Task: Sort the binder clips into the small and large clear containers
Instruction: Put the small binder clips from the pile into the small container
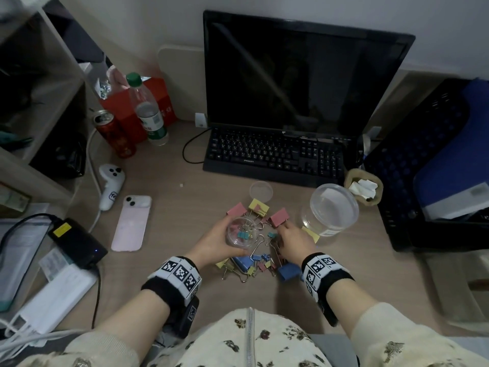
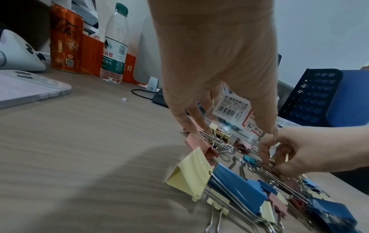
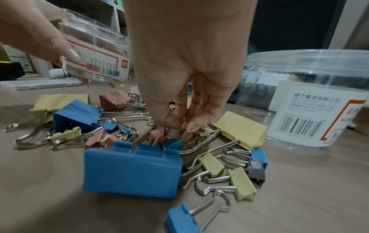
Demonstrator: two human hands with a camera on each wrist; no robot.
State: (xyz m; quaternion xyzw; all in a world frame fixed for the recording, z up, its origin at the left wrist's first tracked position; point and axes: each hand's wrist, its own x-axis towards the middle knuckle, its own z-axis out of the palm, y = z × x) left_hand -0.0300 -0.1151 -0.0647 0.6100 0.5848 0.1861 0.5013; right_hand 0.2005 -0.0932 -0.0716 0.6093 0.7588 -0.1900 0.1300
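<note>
Right then, near the left of the middle of the head view, the left hand (image 1: 217,241) was curled around the small clear container (image 1: 241,231) and held it just above the desk (image 1: 169,207), with a few tiny clips already inside. Just right of it, the pile of binder clips (image 1: 260,250) lay on the wood, big ones and little ones all mixed up. The right hand (image 1: 292,241) reached down into the pile, and its fingertips (image 3: 175,124) were bunched together among the wire handles by a little teal clip (image 3: 175,144). I could not tell if they had really caught a clip yet. It looked like the small clips were being sorted, and many were left. The next move would likely be to lift one little clip free without dragging the tangled handles, then drop it in the small tub close by. Farther right stood the large clear container (image 1: 329,209), upright and open. The keyboard (image 1: 275,154) sat close behind the pile, and a phone (image 1: 131,223) lay at the left, but the short way between pile and tubs looked free.
</note>
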